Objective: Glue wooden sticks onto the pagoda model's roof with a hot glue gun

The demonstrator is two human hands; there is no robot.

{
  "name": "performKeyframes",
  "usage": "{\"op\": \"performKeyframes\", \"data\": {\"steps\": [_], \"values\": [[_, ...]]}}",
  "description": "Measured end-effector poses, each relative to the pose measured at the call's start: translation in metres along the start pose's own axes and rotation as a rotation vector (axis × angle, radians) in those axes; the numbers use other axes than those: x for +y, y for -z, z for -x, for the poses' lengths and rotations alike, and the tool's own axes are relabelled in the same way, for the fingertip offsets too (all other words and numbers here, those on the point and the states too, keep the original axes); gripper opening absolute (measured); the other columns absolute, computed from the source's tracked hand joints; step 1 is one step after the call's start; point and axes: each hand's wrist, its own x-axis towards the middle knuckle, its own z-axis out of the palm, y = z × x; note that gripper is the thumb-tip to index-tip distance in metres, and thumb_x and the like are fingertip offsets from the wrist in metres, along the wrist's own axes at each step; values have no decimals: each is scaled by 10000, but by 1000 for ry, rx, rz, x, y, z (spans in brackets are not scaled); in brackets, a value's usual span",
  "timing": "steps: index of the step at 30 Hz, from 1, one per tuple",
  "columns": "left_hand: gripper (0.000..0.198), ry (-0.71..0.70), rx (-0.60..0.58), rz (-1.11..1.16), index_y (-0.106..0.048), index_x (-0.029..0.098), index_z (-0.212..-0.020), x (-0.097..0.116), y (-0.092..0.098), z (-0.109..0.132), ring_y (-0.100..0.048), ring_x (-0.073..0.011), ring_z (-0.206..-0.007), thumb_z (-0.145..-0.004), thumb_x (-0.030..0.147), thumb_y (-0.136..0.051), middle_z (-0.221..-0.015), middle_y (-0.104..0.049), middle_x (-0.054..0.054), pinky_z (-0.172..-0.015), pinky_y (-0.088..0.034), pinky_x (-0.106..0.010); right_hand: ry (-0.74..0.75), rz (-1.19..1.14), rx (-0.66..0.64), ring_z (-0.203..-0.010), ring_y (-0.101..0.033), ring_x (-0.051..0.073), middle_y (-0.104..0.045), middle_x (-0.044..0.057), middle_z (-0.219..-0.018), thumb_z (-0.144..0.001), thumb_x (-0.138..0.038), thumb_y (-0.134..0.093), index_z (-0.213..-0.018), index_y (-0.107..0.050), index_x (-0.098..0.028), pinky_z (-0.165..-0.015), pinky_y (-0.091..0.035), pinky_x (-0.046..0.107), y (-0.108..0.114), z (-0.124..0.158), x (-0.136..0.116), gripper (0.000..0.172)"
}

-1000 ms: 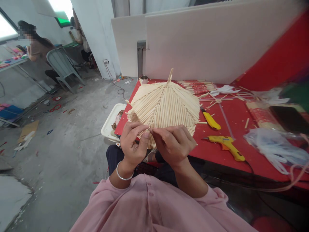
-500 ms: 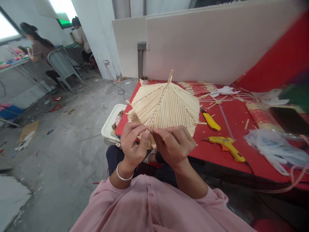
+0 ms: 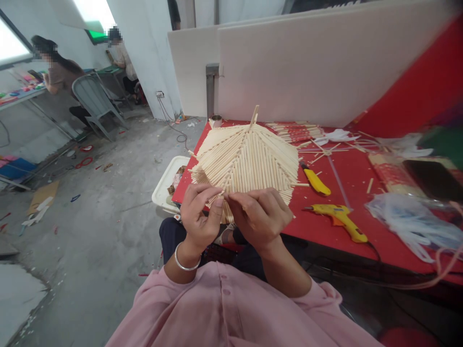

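A domed piece built of pale wooden sticks (image 3: 253, 159) sits on the red table (image 3: 307, 217), with a few sticks poking out at its top and sides. My left hand (image 3: 202, 214) and my right hand (image 3: 260, 214) meet in front of its near edge, fingertips almost touching. Thumb and forefinger of each hand are pinched together. Something small and pale shows at the left fingertips, too small to name; what the right fingertips hold is hidden.
Right of the stick piece lie a yellow cutter (image 3: 317, 180), a yellow glue gun (image 3: 340, 219) with a cable, a crumpled plastic bag (image 3: 415, 221) and a dark phone (image 3: 430, 178). A white tub (image 3: 161, 193) stands left. Two people sit far left; another person's arm shows behind the boards.
My hands have hardly moved and stay pinched at the same spot. Behind the boards, a person's arm has come into view at the top.
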Motion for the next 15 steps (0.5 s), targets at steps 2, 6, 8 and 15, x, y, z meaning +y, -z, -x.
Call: {"op": "performKeyframes", "data": {"steps": [2,6,8,15], "values": [[141,-2,6,5,-729,194,-1058,0,0,0,-647,-164,-877,-943,194,-646,-941,-688,-45,-777,-534,-318,2,2,5,-655,-515,117,-616,-25,-697,-848,-175,-780,-942,-647,-226,-638,-423,253,0,-1,0,171],[167,-6,12,22,-721,197,-1088,0,-1,0,-650,-167,-887,-939,187,-647,-950,-696,-47,-781,-539,-317,-1,3,3,-650,-513,114,-611,-30,-695,-843,-189,-788,-936,-651,-229,-634,-421,252,0,-1,0,171],[194,2,15,36,-712,197,-1120,-1,-1,1,-645,-167,-886,-935,194,-655,-952,-698,-48,-780,-536,-316,-2,2,5,-649,-512,113,-609,-29,-697,-843,-190,-788,-928,-652,-229,-635,-422,253,0,-1,0,166],[224,41,20,79,-705,206,-1172,-3,-1,4,-640,-167,-896,-964,222,-621,-958,-694,-47,-808,-531,-318,-5,3,1,-657,-516,117,-601,-25,-698,-836,-200,-797,-915,-665,-218,-639,-426,259,-1,1,1,155]]}}
